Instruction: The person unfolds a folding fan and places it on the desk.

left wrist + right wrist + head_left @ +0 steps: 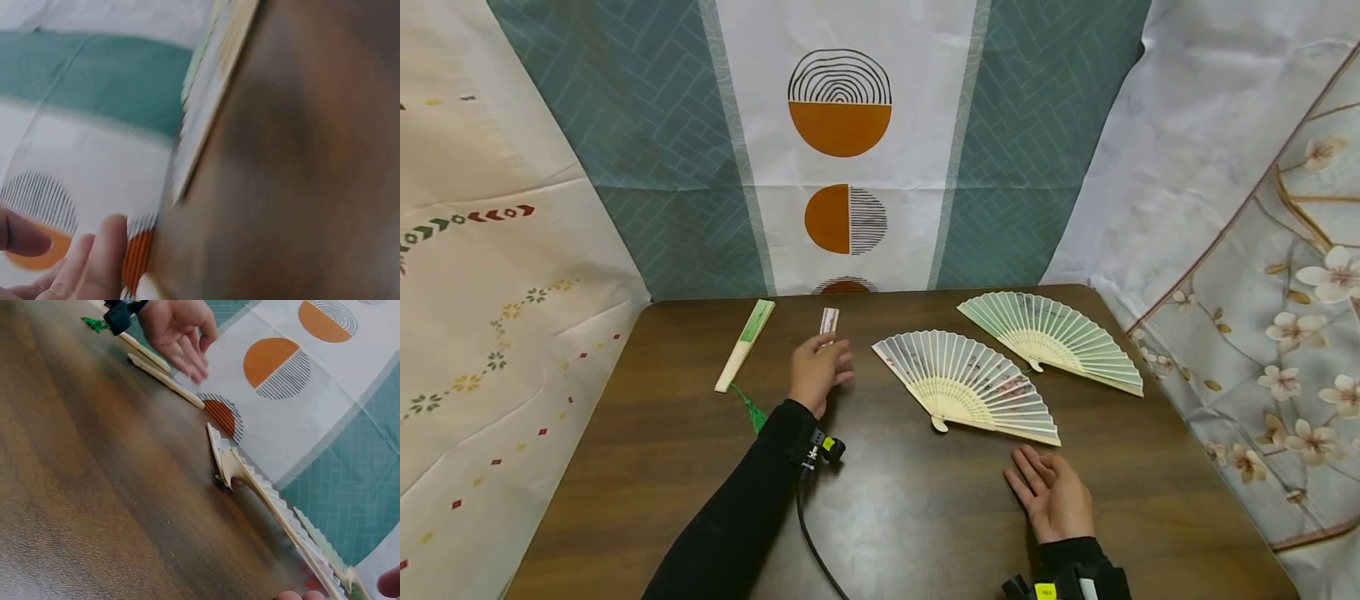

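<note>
My left hand [820, 372] is over a folded fan [830, 317] with a pale printed cover, partly hidden behind the fingers. In the right wrist view the left hand [178, 331] appears just above that folded fan [165, 381], fingers loosely extended and gripping nothing. My right hand [1054, 498] lies palm up with relaxed fingers, holding nothing, near the lower edge of a spread white fan [970, 383] with floral print. Behind it to the right is a spread green fan [1056, 333]. Left of the left hand lies a folded green fan [745, 346] with a green tassel [754, 412].
The brown wooden table [925, 517] carries all the fans. Patterned cloths hang around it, including a green and white curtain [1030, 125] behind. A black cable [812, 533] runs from the left wrist camera [831, 448] toward the near edge.
</note>
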A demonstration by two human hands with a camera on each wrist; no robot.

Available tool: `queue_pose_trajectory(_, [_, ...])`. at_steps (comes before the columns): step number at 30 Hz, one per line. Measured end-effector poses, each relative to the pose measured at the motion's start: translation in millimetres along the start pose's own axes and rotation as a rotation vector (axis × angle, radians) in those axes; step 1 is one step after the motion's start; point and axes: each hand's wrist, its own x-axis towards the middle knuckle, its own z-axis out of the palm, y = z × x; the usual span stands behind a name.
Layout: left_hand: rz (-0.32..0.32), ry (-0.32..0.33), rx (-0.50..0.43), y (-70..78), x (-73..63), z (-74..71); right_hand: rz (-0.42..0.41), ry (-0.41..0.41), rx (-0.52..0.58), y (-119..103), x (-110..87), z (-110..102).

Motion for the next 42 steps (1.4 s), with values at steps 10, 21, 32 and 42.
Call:
queue_pose_trajectory(10, [0.116,0.097,0.450,20.0,13.9,-34.3,-0.185,-0.043,-0.065,-5,-8.1,26])
queue_pose_trajectory(21, [0.245,0.130,1.091,-44.6,78.2,-53.9,-0.593,-0.206,-0.590,6,20.8,152])
queue_pose_trajectory(32, [0.200,0.149,1.303,-58.2,82.3,-34.3,-0.567,-0.269,-0.882,29,41.2,208])
queue_pose_trajectory(42, [0.308,0.234,1.340,-57.9,89.2,-34.3,-0.545,-0.291,-0.810,36,45.3,214])
